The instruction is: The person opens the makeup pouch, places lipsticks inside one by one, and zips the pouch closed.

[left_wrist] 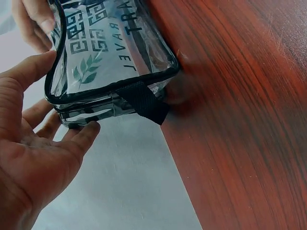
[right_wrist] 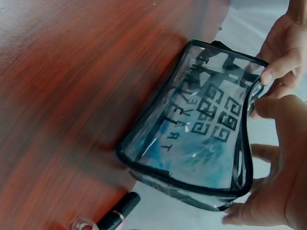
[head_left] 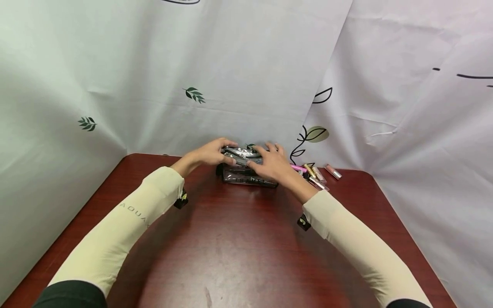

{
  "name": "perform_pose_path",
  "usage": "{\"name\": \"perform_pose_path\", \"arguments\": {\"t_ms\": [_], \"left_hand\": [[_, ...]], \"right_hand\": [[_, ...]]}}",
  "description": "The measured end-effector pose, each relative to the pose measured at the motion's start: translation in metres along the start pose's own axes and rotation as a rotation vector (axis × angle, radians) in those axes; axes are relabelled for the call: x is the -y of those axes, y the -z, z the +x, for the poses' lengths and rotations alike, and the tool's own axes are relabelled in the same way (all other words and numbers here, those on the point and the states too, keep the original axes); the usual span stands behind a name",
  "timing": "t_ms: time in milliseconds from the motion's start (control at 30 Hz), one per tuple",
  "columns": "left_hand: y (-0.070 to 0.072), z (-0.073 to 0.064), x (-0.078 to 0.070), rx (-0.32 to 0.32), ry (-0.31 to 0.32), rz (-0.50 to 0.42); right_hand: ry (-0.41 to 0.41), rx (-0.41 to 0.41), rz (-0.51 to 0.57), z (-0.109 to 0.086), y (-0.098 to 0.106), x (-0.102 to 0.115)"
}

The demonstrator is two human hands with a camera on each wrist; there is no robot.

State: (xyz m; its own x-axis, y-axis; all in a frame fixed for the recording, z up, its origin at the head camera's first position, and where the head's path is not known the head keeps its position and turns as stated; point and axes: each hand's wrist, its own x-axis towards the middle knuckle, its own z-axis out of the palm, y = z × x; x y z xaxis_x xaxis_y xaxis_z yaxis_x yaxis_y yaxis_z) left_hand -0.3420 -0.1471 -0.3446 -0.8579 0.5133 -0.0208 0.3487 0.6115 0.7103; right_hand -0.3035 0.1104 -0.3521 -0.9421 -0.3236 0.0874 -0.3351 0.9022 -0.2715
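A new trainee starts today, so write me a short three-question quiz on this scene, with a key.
1. True or false: the left hand and the right hand both hold the clear bag.
2. Which word is printed on the clear bag? A) BEACH B) TRAVEL C) HOTEL
3. Fill in: in the head view, the small tubes lie to the ___ of the clear bag.

Key: 1. True. 2. B. 3. Right.
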Motion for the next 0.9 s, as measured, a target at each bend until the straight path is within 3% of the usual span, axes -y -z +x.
{"name": "perform_pose_path", "arguments": {"t_ms": [200,300,633,900], "left_hand": [[0.0,0.002,0.001,0.002,-0.002,-0.008],[0.001,0.002,0.0,0.003,-0.007,0.007],[-0.001,0.007,0.002,0.006,-0.009,0.013],[0.001,0.005,0.001,0.008,-0.009,0.016]], "right_hand": [[-0.016,-0.072,0.086,0.012,0.003,0.018],[-0.039,-0.069,0.095,0.021,0.002,0.028],[-0.204,-0.015,0.057,0.045,-0.001,0.048],[-0.263,-0.003,-0.012,0.051,0.006,0.058]]}}
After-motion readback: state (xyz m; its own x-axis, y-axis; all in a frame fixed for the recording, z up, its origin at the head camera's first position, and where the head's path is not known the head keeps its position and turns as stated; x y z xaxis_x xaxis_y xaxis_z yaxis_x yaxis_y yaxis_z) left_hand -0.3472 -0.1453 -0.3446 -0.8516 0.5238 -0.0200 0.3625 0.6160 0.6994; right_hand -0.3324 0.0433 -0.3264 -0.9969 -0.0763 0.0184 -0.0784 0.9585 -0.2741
